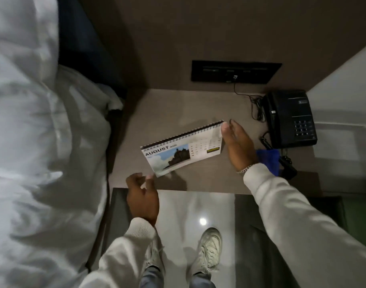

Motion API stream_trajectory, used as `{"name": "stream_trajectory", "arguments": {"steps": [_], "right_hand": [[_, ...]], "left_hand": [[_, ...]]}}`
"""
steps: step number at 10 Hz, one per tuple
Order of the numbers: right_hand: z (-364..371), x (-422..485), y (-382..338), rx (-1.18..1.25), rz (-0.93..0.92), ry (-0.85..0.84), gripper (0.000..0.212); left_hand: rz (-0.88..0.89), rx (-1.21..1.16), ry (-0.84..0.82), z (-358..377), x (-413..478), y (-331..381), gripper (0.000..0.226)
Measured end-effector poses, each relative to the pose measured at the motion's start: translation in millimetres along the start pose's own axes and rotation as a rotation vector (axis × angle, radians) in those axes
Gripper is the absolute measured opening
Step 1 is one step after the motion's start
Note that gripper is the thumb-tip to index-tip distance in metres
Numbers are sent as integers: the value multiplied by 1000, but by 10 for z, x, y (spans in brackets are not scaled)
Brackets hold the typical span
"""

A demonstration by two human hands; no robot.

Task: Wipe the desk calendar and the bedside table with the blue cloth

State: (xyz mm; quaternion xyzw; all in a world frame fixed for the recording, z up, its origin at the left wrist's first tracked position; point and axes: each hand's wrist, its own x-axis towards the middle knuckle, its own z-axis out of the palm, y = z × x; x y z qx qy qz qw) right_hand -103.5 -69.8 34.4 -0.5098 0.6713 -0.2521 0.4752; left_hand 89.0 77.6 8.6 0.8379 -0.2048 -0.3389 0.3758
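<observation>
The desk calendar (179,151), white with a black spiral and an "AUGUST" page, is tilted over the brown bedside table (157,113). My right hand (237,144) grips its right end, with the thumb on the page near the spiral. My left hand (143,196) hovers at the table's front edge. Its fingers are loosely curled and apart, and the fingertips sit right at the calendar's lower left corner. The blue cloth (269,157) lies crumpled on the table behind my right wrist, beside the phone. Neither hand touches the cloth.
A black telephone (290,119) with its cord stands at the table's right back. A dark socket panel (234,71) is on the wall behind. The bed with white linen (32,142) fills the left. A glossy floor and my shoes (209,250) are below.
</observation>
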Motion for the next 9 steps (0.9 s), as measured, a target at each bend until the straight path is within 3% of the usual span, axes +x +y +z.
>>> {"name": "stream_trajectory", "arguments": {"steps": [1,2,3,4,5,6,8,9], "right_hand": [[166,27,-123,14,-23,27,66],[252,-48,-121,17,-8,70,81],[322,-117,-118,91,1,116,84],[386,14,-268,91,-23,154,79],[443,298,-500,100,-44,141,83],[521,624,-695,119,-65,124,75],[650,945,-779,-33,-26,42,85],[660,939,-796,-54,-47,70,81]], "left_hand": [[27,-344,-100,-55,133,218,33],[8,-520,-123,65,289,347,33],[91,-511,-81,103,429,540,40],[180,-496,-113,61,715,814,33],[134,-476,-209,38,1242,1045,50],[92,-373,-258,138,1771,1078,88],[143,-337,-245,202,2018,1405,86],[105,-281,-342,236,2302,1277,90]]}}
